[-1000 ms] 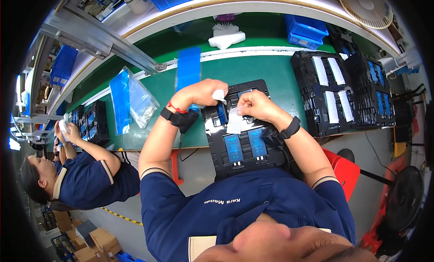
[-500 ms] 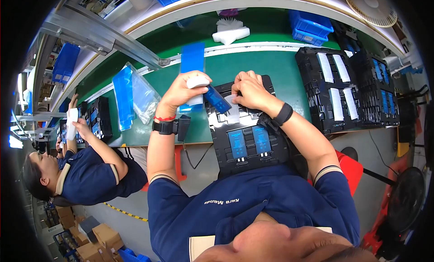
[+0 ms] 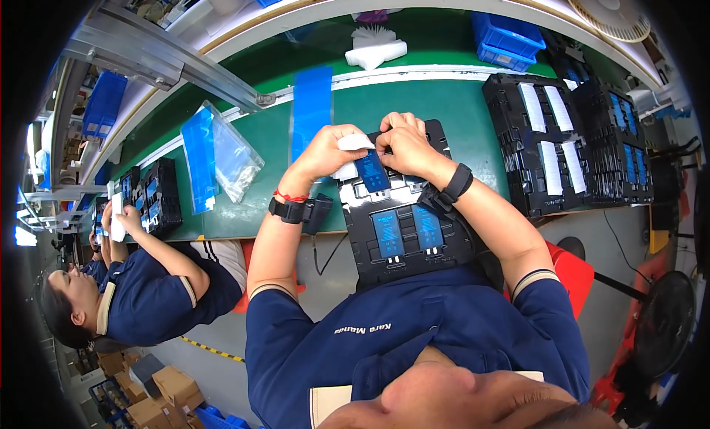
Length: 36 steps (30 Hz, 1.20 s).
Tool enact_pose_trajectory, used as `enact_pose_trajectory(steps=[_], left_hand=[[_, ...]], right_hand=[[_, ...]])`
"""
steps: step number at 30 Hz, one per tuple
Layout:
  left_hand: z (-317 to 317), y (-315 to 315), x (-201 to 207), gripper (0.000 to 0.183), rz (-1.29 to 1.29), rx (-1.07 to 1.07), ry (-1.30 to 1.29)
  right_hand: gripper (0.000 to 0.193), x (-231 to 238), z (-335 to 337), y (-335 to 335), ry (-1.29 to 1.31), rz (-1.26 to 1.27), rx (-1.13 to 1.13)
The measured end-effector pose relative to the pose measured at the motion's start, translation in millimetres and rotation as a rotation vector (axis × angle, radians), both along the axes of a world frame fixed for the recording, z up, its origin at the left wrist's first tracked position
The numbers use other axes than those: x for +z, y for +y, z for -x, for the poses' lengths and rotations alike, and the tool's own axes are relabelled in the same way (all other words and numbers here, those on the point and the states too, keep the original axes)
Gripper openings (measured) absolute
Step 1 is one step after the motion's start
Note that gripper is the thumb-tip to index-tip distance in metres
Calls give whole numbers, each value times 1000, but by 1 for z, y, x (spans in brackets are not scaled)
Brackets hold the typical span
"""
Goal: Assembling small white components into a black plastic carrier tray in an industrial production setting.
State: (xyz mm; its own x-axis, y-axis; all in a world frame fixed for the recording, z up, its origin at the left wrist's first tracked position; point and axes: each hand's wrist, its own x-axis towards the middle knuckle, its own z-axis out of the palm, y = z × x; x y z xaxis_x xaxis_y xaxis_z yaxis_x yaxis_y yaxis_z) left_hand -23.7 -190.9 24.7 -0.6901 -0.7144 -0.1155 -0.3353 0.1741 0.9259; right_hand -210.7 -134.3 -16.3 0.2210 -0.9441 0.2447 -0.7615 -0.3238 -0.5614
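While the left hand has swung back in from the green surface with its grip closed on a white cloth, the right hand pinches the blue cell above the black tray, wiping resumed.

So the slotted tray sits dead center at the table's near edge, two flat cells lying in it side by side. Both hands meet at its 12 o'clock end: left hand at 11, right hand at 12, a cell between them. Stacked trays sit at 3 o'clock, plastic bags at 9, a co-worker further out around 8. A foam block is at 12, behind the conveyor strip.
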Motion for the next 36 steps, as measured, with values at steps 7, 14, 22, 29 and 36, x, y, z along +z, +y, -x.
enact_pose_trajectory(steps=[7,14,22,29,36], left_hand=[[3,0,-1,13,-5,-21,-59],[-2,-3,-3,12,-35,-11,9],[2,-1,-10,13,34,-4,-57],[1,4,-26,13,521,15,42],[9,38,-8,28,-400,408,338]], right_hand=[[7,-4,0,0,11,28,4],[5,-3,-1,0,-3,42,-3],[7,-3,-2,-2,47,65,-18],[41,29,17,8,-62,-124,-32],[25,36,27,31,-263,22,31]])
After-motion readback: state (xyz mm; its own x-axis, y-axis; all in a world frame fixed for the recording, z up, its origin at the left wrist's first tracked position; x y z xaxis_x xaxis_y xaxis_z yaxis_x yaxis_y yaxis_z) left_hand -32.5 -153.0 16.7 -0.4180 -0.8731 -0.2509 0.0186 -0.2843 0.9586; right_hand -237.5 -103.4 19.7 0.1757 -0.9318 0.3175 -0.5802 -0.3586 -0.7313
